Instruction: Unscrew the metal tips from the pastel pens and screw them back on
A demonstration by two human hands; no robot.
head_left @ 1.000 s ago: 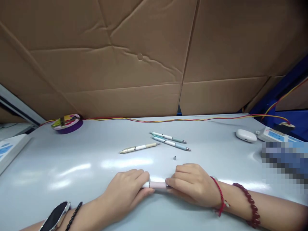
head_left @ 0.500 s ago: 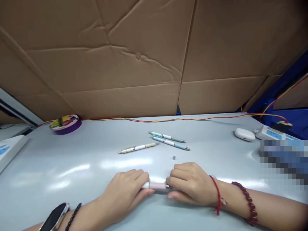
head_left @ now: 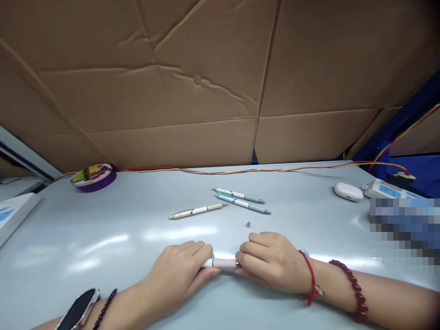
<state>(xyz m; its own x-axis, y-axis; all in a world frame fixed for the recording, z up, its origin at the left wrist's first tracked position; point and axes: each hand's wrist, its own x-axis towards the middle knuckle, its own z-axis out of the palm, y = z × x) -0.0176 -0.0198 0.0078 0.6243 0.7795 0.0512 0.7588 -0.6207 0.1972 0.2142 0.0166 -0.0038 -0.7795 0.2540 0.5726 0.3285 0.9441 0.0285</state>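
A pen with a white barrel and pink grip (head_left: 224, 264) lies level between my hands, low over the table's front part. My left hand (head_left: 184, 270) is closed on its white end. At the other end, the fingers of my right hand (head_left: 271, 261) pinch the metal tip, which they mostly hide. Just beyond the right hand is a small grey cone-shaped piece (head_left: 248, 224) on the table. Farther back lie a cream and white pen (head_left: 197, 211), a green and white pen (head_left: 239, 195) and a blue and white pen (head_left: 243, 204).
A purple round tin or roll (head_left: 94, 178) sits at the back left. To the right are a white earbud case (head_left: 348, 192), a power strip (head_left: 388, 190) and a blurred-out object (head_left: 405, 227). Red and yellow wires (head_left: 220, 173) run along the table's back edge, before a cardboard wall (head_left: 172, 91).
My right hand has shifted slightly at the pen's tip, its thumb now tucked under and more of the metal tip covered. The left hand stays in place.
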